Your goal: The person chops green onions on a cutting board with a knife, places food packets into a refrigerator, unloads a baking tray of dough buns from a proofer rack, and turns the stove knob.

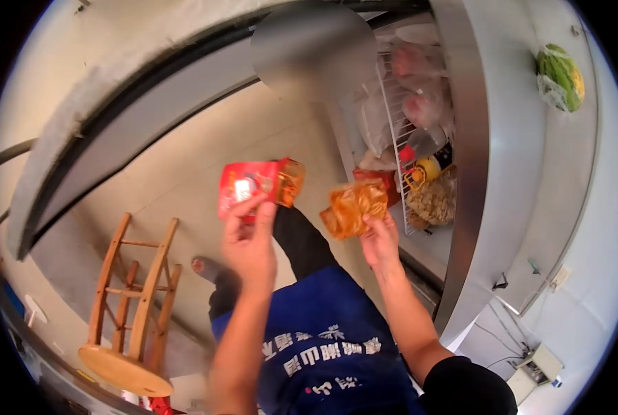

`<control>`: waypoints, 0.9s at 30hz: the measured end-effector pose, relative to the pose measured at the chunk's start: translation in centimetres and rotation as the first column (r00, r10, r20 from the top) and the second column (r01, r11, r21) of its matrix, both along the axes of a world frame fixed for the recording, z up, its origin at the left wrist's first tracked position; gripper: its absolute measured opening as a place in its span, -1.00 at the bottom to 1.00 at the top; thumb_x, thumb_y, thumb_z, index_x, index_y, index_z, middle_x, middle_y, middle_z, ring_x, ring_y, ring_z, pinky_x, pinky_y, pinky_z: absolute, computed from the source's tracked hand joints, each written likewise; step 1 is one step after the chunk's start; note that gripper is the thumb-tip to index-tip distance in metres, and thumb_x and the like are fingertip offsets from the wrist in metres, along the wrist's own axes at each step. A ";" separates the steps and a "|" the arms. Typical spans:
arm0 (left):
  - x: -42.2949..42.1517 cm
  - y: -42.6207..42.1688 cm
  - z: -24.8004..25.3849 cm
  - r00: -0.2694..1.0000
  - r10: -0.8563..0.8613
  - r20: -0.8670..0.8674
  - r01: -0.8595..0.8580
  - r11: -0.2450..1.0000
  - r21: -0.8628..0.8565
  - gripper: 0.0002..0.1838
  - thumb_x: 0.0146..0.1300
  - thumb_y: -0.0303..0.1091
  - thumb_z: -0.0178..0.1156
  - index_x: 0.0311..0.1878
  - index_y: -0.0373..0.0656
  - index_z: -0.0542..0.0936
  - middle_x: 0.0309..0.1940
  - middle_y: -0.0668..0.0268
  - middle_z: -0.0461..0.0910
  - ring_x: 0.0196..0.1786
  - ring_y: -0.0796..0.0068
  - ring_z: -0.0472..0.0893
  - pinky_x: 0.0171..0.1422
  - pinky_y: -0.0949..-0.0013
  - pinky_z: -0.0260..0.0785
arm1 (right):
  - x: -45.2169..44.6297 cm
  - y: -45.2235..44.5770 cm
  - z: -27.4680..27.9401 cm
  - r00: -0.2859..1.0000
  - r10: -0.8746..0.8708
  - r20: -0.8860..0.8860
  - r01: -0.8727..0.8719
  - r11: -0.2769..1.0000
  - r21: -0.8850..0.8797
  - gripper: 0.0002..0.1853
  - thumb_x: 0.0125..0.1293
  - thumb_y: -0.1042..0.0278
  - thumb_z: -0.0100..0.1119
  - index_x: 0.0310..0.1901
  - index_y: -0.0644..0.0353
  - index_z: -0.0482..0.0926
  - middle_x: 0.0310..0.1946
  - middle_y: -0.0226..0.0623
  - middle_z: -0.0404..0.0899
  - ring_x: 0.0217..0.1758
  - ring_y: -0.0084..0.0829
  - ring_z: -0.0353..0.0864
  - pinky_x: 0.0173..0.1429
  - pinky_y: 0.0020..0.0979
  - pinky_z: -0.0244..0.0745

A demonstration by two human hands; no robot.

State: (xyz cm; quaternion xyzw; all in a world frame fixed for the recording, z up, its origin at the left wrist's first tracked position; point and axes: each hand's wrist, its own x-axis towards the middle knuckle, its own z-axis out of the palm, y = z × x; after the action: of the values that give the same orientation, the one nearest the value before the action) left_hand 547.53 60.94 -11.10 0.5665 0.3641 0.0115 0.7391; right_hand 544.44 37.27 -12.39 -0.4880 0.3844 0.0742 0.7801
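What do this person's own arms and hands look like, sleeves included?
The left hand and right hand are ungloved, with no watch or bracelet showing at either wrist. The left forearm and right forearm are bare. A black sleeve shows on the right arm; no sleeve shows on the left.
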 end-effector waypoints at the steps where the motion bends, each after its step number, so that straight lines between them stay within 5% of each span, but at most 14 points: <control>1: 0.7 0.3 -0.8 1.000 0.011 -0.011 -0.011 1.000 -0.014 -0.82 0.32 -0.38 0.31 -0.09 -0.26 0.66 -0.16 0.37 0.65 -0.18 0.72 0.52 -0.03 0.58 0.36 | 1.1 -0.8 -1.2 0.996 -0.093 0.003 0.093 0.993 -0.071 -0.53 0.26 0.69 0.07 0.23 0.25 0.42 0.12 -0.28 0.55 0.21 -0.38 0.53 0.34 -0.30 0.40; 4: 1.7 0.8 -3.6 0.999 0.043 -0.025 -0.043 0.999 0.001 -0.84 0.35 -0.39 0.29 -0.10 -0.25 0.65 -0.17 0.37 0.63 -0.16 0.69 0.52 0.00 0.57 0.34 | 6.0 -3.0 -4.4 0.988 -0.068 0.139 0.097 0.972 -0.212 -0.43 0.27 0.67 0.09 0.33 0.21 0.31 0.23 -0.26 0.45 0.28 -0.36 0.46 0.36 -0.29 0.38; 12: -2.3 1.0 -8.6 0.994 0.008 -0.105 -0.011 1.000 -0.025 -0.89 0.35 -0.42 0.27 -0.14 -0.25 0.63 -0.17 0.33 0.67 -0.11 0.62 0.58 0.07 0.52 0.40 | 23.0 -4.7 -9.2 0.942 0.026 0.335 0.022 0.990 -0.136 -0.43 0.19 0.67 0.11 0.29 0.23 0.37 0.16 -0.30 0.50 0.23 -0.37 0.48 0.31 -0.36 0.39; 19: -4.1 1.2 -9.1 0.991 -0.020 -0.135 0.000 0.989 -0.147 -0.92 0.33 -0.48 0.26 -0.17 -0.27 0.64 -0.19 0.31 0.67 -0.08 0.54 0.59 0.14 0.45 0.39 | 30.8 -8.8 -12.9 0.925 -0.181 0.335 0.228 0.968 -0.108 -0.50 0.21 0.66 0.03 0.23 0.25 0.41 0.12 -0.22 0.50 0.15 -0.30 0.53 0.22 -0.31 0.51; 21: -4.3 1.3 -9.4 0.994 -0.044 -0.105 0.027 0.988 -0.153 -0.90 0.37 -0.43 0.24 -0.16 -0.27 0.62 -0.20 0.31 0.66 -0.12 0.60 0.57 0.09 0.49 0.38 | 31.2 -9.5 -12.4 0.893 -0.311 0.326 0.405 0.870 -0.279 -0.50 0.21 0.63 0.05 0.24 0.21 0.40 0.13 -0.21 0.50 0.16 -0.30 0.54 0.24 -0.35 0.50; 25: -4.1 1.5 -9.8 0.993 -0.109 -0.048 0.101 0.984 -0.150 -0.87 0.41 -0.40 0.20 -0.16 -0.28 0.61 -0.19 0.30 0.66 -0.16 0.65 0.57 0.05 0.53 0.38 | 32.5 -14.1 -13.5 0.884 -0.215 0.416 0.357 0.884 -0.301 -0.48 0.23 0.58 0.07 0.27 0.15 0.38 0.20 -0.21 0.46 0.20 -0.26 0.53 0.26 -0.34 0.49; 27: -4.1 1.8 -9.4 0.987 -0.157 -0.038 0.148 0.973 -0.177 -0.88 0.43 -0.41 0.18 -0.16 -0.27 0.61 -0.17 0.30 0.66 -0.12 0.65 0.57 0.08 0.53 0.38 | 32.7 -13.7 -14.1 0.875 -0.214 0.434 0.423 0.775 -0.470 -0.46 0.23 0.55 0.12 0.28 0.18 0.37 0.24 -0.19 0.44 0.22 -0.23 0.52 0.28 -0.33 0.48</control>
State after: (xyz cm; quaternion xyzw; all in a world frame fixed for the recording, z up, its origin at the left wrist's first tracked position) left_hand 543.42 62.74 -20.46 0.5265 0.3382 -0.0915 0.7746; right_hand 577.18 23.59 -26.51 -0.6230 0.3194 -0.2648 0.6631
